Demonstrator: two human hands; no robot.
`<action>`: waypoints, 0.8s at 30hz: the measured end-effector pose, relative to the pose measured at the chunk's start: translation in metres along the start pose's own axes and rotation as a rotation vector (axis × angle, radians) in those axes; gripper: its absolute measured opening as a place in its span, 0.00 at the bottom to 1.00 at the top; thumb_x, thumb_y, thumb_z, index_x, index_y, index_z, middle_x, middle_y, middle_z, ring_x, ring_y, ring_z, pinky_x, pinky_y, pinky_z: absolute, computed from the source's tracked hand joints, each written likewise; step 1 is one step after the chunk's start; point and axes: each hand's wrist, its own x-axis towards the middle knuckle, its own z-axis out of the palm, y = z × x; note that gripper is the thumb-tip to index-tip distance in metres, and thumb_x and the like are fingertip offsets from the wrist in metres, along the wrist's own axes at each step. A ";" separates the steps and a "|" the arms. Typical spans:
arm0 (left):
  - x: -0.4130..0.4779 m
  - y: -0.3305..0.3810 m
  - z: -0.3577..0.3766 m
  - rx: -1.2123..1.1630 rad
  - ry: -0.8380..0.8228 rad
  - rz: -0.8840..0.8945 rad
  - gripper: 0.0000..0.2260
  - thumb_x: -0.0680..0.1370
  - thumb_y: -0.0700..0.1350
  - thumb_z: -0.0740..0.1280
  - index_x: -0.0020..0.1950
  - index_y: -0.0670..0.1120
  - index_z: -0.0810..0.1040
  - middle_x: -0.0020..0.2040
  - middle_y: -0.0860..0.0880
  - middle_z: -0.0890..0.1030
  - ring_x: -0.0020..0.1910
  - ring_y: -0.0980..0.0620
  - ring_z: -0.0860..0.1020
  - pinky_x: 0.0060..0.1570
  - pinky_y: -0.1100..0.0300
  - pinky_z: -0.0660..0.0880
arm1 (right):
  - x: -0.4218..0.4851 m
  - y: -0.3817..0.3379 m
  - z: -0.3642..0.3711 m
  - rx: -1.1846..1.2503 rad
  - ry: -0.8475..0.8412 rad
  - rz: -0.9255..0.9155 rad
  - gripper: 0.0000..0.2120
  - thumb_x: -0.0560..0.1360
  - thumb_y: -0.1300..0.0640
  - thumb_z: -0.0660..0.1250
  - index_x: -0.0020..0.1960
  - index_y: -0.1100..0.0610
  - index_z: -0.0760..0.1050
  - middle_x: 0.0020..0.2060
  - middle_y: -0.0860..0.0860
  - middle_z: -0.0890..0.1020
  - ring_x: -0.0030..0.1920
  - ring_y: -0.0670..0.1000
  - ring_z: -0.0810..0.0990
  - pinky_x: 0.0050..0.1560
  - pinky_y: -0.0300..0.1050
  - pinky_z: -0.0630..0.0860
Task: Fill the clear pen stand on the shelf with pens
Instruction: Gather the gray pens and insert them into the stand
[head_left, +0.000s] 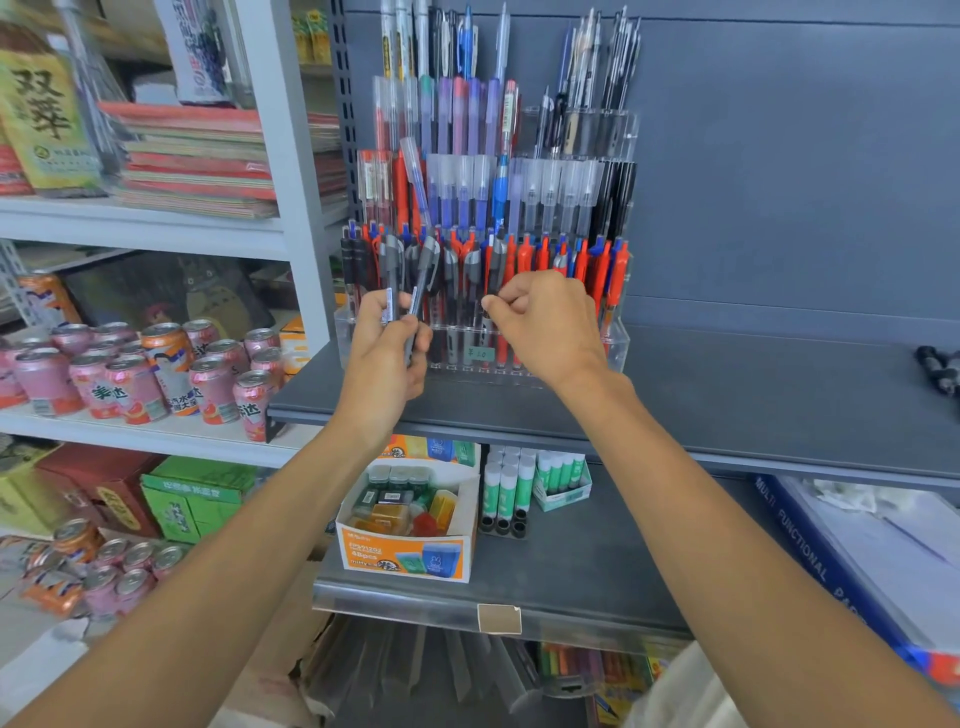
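Note:
A tiered clear pen stand (615, 338) sits on the dark grey shelf (727, 384), packed with red, blue, black and grey pens. My left hand (384, 358) grips a couple of grey and black pens (415, 296) upright in front of the stand's lowest row. My right hand (545, 327) pinches a black pen (493, 280) that stands in a front-row slot, fingertips curled around its barrel. The lower ends of the held pens are hidden by my fingers.
Pink and orange drink cans (130, 374) crowd the white shelf on the left. Below the stand are an orange box of erasers (410, 525) and glue sticks (506, 488). Dark objects (940, 366) lie at the shelf's far right. Blue paper packs (857, 561) sit lower right.

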 end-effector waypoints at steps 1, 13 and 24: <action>0.000 0.001 0.001 0.002 0.000 -0.003 0.08 0.82 0.38 0.52 0.51 0.49 0.66 0.35 0.49 0.69 0.21 0.56 0.57 0.26 0.59 0.52 | 0.000 0.000 0.000 0.016 0.020 0.006 0.09 0.78 0.50 0.68 0.42 0.53 0.80 0.31 0.47 0.82 0.38 0.48 0.83 0.48 0.41 0.76; 0.005 -0.002 -0.013 0.014 0.014 0.011 0.09 0.82 0.37 0.52 0.50 0.50 0.66 0.34 0.50 0.69 0.22 0.55 0.58 0.24 0.60 0.52 | 0.004 0.001 0.013 -0.062 0.069 -0.028 0.13 0.78 0.52 0.68 0.39 0.59 0.77 0.31 0.51 0.82 0.36 0.53 0.82 0.50 0.49 0.80; 0.001 -0.005 -0.011 -0.102 -0.035 -0.011 0.08 0.82 0.38 0.52 0.49 0.49 0.66 0.33 0.50 0.70 0.23 0.54 0.56 0.24 0.60 0.51 | -0.008 0.001 0.014 -0.145 0.047 0.016 0.12 0.78 0.48 0.67 0.41 0.54 0.81 0.35 0.50 0.83 0.43 0.55 0.82 0.46 0.48 0.78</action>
